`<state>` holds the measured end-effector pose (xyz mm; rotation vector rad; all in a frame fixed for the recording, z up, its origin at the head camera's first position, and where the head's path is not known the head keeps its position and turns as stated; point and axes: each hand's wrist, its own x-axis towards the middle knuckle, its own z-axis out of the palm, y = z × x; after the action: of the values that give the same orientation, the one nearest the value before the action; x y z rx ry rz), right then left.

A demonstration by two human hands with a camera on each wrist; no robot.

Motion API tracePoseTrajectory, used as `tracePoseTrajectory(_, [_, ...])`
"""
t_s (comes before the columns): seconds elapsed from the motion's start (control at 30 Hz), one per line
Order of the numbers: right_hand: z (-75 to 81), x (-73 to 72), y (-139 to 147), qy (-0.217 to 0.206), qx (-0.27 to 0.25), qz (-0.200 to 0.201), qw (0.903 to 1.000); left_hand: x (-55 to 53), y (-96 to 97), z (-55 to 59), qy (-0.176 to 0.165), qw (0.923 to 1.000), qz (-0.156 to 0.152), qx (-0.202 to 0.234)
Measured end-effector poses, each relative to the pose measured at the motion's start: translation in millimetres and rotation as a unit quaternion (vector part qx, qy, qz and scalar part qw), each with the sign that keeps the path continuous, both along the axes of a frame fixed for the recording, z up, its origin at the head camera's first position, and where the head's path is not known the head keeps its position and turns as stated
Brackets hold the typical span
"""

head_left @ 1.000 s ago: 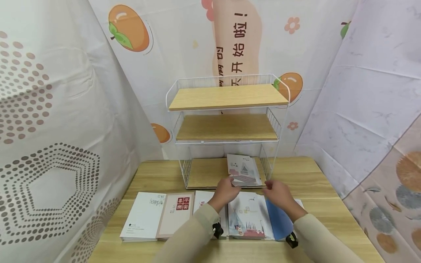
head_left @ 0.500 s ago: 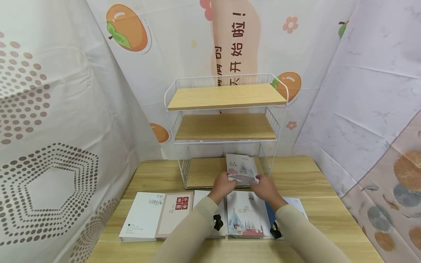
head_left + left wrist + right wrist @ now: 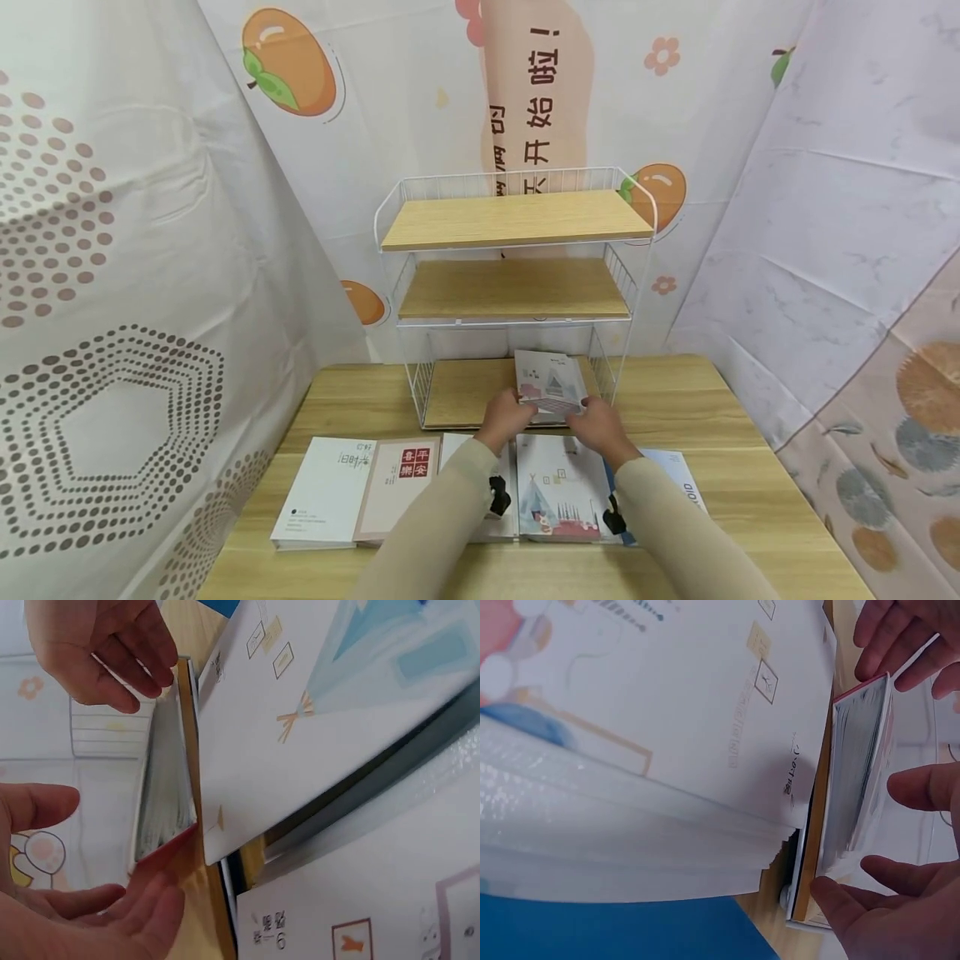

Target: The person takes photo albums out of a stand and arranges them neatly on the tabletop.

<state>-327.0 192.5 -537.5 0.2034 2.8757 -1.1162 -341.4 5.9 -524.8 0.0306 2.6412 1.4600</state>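
A pale thick book (image 3: pixel 553 377) with a tent picture lies on the right part of the rack's bottom shelf (image 3: pixel 468 392). My left hand (image 3: pixel 504 418) is at its near left corner, and my right hand (image 3: pixel 598 425) is at the near right corner. In the left wrist view, the left hand's fingers (image 3: pixel 154 915) reach the corner of the book's red edge, with the thumb held apart. The right wrist view has the right hand's fingers (image 3: pixel 840 904) loosely bent by the other corner, beside the page block (image 3: pixel 851 765), with the thumb off the book.
In front of the rack lies a row of books: a white one (image 3: pixel 326 492), a beige one (image 3: pixel 397 492) with red print, a partly hidden one (image 3: pixel 459 454), a white tent-cover one (image 3: pixel 555 492) and a blue one (image 3: pixel 675 471). Two upper shelves (image 3: pixel 517 287) overhang the hands.
My right hand has moved left, from beside the rack's right front to the book's near right corner. The left hand has shifted slightly toward the book's left side. The book stays nearly in place.
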Motion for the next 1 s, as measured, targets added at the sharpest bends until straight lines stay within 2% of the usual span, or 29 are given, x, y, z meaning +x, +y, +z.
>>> tracePoseTrajectory(0.2, [-1.8, -2.2, 0, -0.032, -0.016, -0.020, 0.9991, -6.1, 2.5, -9.3, -0.009, 0.9997, 0.002, 0.025])
tracePoseTrajectory(0.53, [-1.0, -3.9, 1, -0.034, -0.033, -0.027, 0.9985, -8.9, 2.8, -10.7, -0.023, 0.9982, 0.010, 0.055])
tracePoseTrajectory(0.63, [-2.7, -5.6, 2, -0.028, -0.039, -0.037, 0.9982, -8.4, 1.3, -11.2, -0.035, 0.9973, 0.013, 0.063])
tracePoseTrajectory(0.77, [-5.3, -6.9, 4, -0.021, -0.053, -0.057, 0.9967, -9.0, -0.7, -13.2, -0.029, 0.9977, 0.018, 0.059])
tracePoseTrajectory(1.0, [-8.4, -5.5, 6, -0.020, -0.088, -0.095, 0.9914, -10.2, -4.1, -16.4, -0.022, 0.9967, 0.048, 0.063])
